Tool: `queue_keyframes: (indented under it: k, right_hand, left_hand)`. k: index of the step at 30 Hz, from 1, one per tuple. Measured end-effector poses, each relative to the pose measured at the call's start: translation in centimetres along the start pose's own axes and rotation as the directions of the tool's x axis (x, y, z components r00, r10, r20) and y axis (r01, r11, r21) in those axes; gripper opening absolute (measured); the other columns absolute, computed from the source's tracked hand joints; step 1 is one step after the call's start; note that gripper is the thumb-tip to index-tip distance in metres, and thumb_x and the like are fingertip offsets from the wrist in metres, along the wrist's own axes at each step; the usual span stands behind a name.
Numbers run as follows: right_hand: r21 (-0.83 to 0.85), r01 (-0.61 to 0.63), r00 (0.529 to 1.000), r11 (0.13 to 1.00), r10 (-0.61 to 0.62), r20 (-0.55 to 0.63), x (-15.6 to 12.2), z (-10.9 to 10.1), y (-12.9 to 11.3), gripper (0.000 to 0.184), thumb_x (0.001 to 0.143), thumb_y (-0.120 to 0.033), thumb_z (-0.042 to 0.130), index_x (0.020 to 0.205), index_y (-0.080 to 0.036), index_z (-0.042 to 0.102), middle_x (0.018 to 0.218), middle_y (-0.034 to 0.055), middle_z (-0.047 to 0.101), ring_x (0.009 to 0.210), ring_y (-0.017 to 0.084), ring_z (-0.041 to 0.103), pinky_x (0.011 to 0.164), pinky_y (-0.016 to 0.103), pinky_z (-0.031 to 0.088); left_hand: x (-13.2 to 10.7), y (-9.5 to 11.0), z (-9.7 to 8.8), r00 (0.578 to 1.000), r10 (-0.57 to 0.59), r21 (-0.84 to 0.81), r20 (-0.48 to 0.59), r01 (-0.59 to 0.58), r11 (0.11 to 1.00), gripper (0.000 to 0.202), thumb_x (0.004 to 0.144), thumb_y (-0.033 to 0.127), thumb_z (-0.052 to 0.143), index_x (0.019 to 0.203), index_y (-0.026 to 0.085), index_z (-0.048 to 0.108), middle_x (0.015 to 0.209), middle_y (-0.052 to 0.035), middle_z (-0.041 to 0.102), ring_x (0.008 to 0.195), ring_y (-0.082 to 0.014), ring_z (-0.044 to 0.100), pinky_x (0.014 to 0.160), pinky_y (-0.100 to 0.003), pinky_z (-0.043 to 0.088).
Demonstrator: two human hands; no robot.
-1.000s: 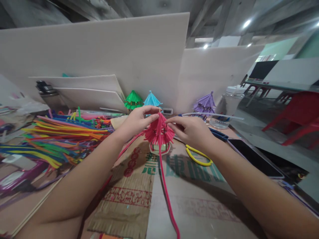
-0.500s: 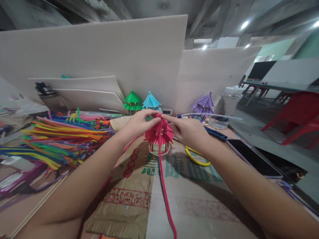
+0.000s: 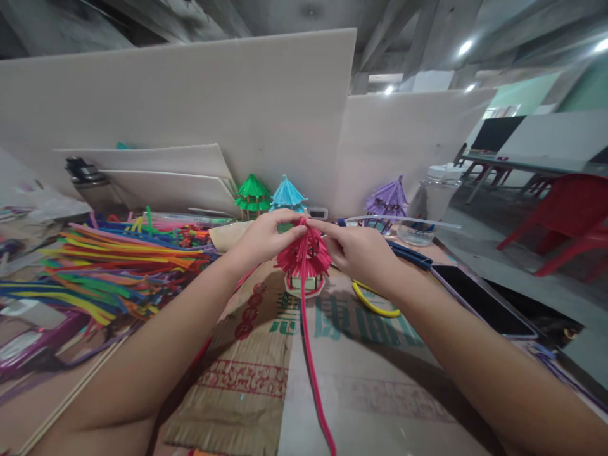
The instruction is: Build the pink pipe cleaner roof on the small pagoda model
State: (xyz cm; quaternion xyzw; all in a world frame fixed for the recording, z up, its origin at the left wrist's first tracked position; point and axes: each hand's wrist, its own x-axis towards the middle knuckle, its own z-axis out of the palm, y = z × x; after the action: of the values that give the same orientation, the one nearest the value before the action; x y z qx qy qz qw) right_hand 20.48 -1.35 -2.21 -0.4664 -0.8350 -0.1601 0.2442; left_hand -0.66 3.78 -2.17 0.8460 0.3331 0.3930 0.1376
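Observation:
In the middle stands a small red pavilion model (image 3: 311,258), its two-tiered roof made of pipe cleaners, on a pale base. My left hand (image 3: 272,235) pinches the roof's peak between thumb and fingers from the left. From the right, my right hand (image 3: 357,248) reaches the same peak, its index finger pressed on top and the other fingers curled in. A long red pipe cleaner (image 3: 311,361) hangs from the roof front and runs down over the cardboard (image 3: 237,405) toward me. The exact spot between the fingertips is partly hidden.
A heap of coloured pipe cleaners (image 3: 123,253) lies at left. Behind stand green (image 3: 253,193), light blue (image 3: 286,195) and purple (image 3: 387,199) pavilion models. At right are a clear bottle (image 3: 427,206), yellow-handled pliers (image 3: 375,304) and a phone (image 3: 482,303). White boards (image 3: 190,120) rise at the back.
Almost nothing differs. Both hands stay at the peak of the red roof, and the view has shifted very slightly.

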Motion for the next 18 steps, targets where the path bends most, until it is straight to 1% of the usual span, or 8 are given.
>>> queue_keyframes:
  k: [3,5,8,10,12,14,16,18]
  right_hand:
    - [0.026,-0.013,1.000,1.000,0.013,0.001,0.0,-0.2,0.0,0.052,0.091,-0.023,0.048,0.142,-0.030,0.057,0.071,0.0028,0.072,0.056,0.014,0.054,0.053,0.026,0.023]
    - [0.076,-0.039,0.999,0.996,0.038,0.022,0.0,-0.3,0.0,0.052,0.091,-0.023,0.048,0.141,-0.031,0.057,0.068,0.0012,0.069,0.056,0.014,0.053,0.054,0.025,0.024]
    - [0.241,-0.078,0.994,0.968,0.057,0.090,0.1,-0.2,0.2,0.052,0.090,-0.021,0.051,0.141,-0.029,0.056,0.062,-0.0028,0.062,0.053,0.012,0.050,0.054,0.024,0.026]
    - [0.383,-0.090,0.992,0.920,0.048,0.116,0.2,-0.1,0.3,0.051,0.091,-0.020,0.050,0.141,-0.026,0.056,0.059,-0.0045,0.057,0.052,0.011,0.047,0.054,0.023,0.027]
    - [0.499,-0.101,0.994,0.860,0.061,0.095,0.3,-0.1,0.3,0.045,0.092,-0.020,0.049,0.135,-0.022,0.061,0.060,-0.0043,0.056,0.052,0.010,0.045,0.052,0.023,0.028]
    - [0.563,-0.113,0.993,0.819,0.108,0.043,0.3,-0.4,0.3,0.037,0.092,-0.022,0.049,0.124,-0.019,0.067,0.063,-0.0031,0.059,0.052,0.010,0.044,0.051,0.023,0.029]
    - [0.576,-0.122,0.987,0.808,0.159,-0.014,0.3,-0.7,0.3,0.033,0.091,-0.023,0.050,0.117,-0.017,0.070,0.066,-0.0017,0.062,0.051,0.009,0.044,0.051,0.022,0.030]
    - [0.553,-0.119,0.984,0.824,0.173,-0.046,0.2,-1.0,0.3,0.031,0.091,-0.023,0.052,0.116,-0.017,0.070,0.069,-0.0007,0.065,0.051,0.009,0.044,0.053,0.022,0.032]
  left_hand:
    - [0.0,0.0,0.0,1.000,0.005,-0.004,-0.003,-0.005,1.000,0.031,0.091,0.039,0.058,0.108,0.018,0.074,0.113,-0.0074,0.074,0.106,-0.0219,0.066,0.099,-0.034,0.048]
    - [0.0,0.1,-0.1,1.000,0.000,-0.009,0.004,0.000,1.000,0.031,0.091,0.040,0.058,0.106,0.018,0.074,0.112,-0.0073,0.074,0.105,-0.0220,0.067,0.099,-0.035,0.048]
    - [0.0,0.4,-0.2,0.999,-0.039,-0.004,-0.002,0.039,0.999,0.031,0.091,0.042,0.057,0.102,0.018,0.074,0.110,-0.0069,0.074,0.103,-0.0227,0.067,0.099,-0.035,0.048]
    - [-0.1,0.6,-0.2,0.997,-0.076,-0.009,-0.025,0.076,0.997,0.033,0.091,0.044,0.058,0.102,0.017,0.073,0.108,-0.0067,0.074,0.101,-0.0227,0.067,0.097,-0.035,0.049]
    - [-0.1,0.7,-0.1,0.994,-0.096,-0.032,-0.053,0.094,0.995,0.033,0.090,0.045,0.059,0.103,0.017,0.071,0.106,-0.0065,0.074,0.099,-0.0220,0.067,0.095,-0.033,0.050]
    - [-0.2,0.9,0.1,0.992,-0.102,-0.059,-0.070,0.098,0.993,0.032,0.089,0.044,0.061,0.102,0.016,0.069,0.103,-0.0059,0.074,0.097,-0.0211,0.067,0.092,-0.032,0.050]
    - [-0.3,1.1,0.2,0.991,-0.109,-0.084,-0.079,0.102,0.991,0.029,0.089,0.042,0.061,0.099,0.016,0.068,0.100,-0.0054,0.073,0.095,-0.0204,0.067,0.092,-0.032,0.050]
    - [-0.3,1.4,0.2,0.988,-0.126,-0.104,-0.084,0.118,0.988,0.027,0.089,0.042,0.061,0.096,0.017,0.068,0.098,-0.0051,0.073,0.094,-0.0204,0.067,0.092,-0.033,0.050]
